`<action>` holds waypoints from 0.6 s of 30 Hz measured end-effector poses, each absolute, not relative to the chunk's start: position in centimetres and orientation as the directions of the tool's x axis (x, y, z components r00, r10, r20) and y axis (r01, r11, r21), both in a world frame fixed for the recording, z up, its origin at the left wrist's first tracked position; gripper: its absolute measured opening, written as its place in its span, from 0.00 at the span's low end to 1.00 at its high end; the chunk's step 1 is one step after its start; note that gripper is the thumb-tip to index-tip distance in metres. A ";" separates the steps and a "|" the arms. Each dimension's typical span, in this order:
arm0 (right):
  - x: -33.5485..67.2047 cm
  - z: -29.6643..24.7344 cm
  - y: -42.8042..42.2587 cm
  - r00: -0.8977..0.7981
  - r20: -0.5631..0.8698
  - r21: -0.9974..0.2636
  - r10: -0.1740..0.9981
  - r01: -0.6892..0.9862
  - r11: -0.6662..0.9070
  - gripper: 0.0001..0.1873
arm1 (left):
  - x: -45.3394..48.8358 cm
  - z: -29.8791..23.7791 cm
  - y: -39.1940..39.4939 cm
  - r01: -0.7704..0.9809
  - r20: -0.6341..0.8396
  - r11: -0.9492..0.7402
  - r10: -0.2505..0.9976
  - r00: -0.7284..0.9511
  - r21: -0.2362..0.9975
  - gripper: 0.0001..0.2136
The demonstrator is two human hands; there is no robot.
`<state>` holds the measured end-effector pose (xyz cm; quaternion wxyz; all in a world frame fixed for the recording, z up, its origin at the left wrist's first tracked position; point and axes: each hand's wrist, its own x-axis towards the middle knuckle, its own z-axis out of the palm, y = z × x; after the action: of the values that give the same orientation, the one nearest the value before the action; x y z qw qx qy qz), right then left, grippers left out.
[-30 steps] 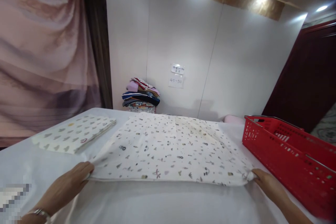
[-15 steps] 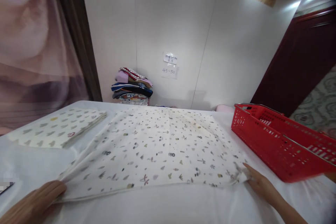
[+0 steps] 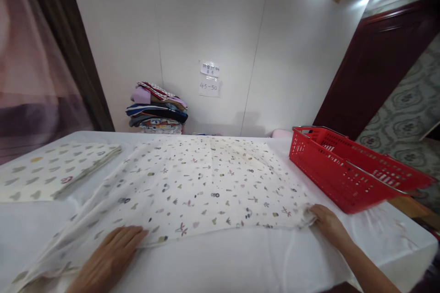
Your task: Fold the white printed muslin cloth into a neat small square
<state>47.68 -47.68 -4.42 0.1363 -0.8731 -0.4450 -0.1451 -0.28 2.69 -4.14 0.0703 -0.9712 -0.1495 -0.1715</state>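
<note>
A thin white cloth (image 3: 202, 183) with small plant and mushroom-like prints lies spread over the white table. My left hand (image 3: 112, 254) rests flat on its near edge, left of the middle, fingers stretched out side by side. The cloth's near left corner reaches past that hand toward the bottom left and looks slightly rumpled. At the near right corner, my right hand (image 3: 328, 224) pinches the bunched edge; its fingertips are partly hidden in the fabric. A folded cream cloth (image 3: 51, 169) with grey heart-like prints lies to the left.
A red plastic basket (image 3: 337, 178) with metal handles stands on the table's right side. Behind the far edge rises a stack of folded clothes (image 3: 156, 107) against a white wall. Handwritten paper labels (image 3: 209, 80) hang there. A pinkish curtain (image 3: 37, 110) is at the left.
My left hand has let go of the near left corner and moved right along the cloth's near edge. My right hand stays at its corner. The view has turned slightly right.
</note>
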 end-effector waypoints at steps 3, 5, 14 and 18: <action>47.2 -4.6 -47.3 0.520 0.413 -0.025 0.748 0.827 -0.561 0.22 | 2.6 -3.5 0.8 0.214 0.391 -0.969 0.152 0.908 -0.121 0.15; 46.8 -4.6 -47.0 0.504 0.411 -0.005 0.760 0.834 -0.551 0.23 | 4.4 -3.0 -0.5 0.180 0.413 -0.974 0.110 0.904 -0.136 0.16; 46.4 -4.5 -48.3 0.548 0.384 -0.063 0.744 0.819 -0.570 0.17 | 6.1 -1.1 -2.0 0.212 0.375 -0.975 0.176 0.910 -0.058 0.16; 45.2 -4.9 -49.3 0.512 0.366 -0.069 0.777 0.847 -0.527 0.17 | 2.9 -1.8 -1.1 0.190 0.433 -0.979 0.142 0.890 -0.069 0.16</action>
<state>45.20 -49.26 -4.86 0.1204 -0.8612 -0.4714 -0.1468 2.92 -1.09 -1.83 0.0550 -0.9706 -0.0855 -0.2183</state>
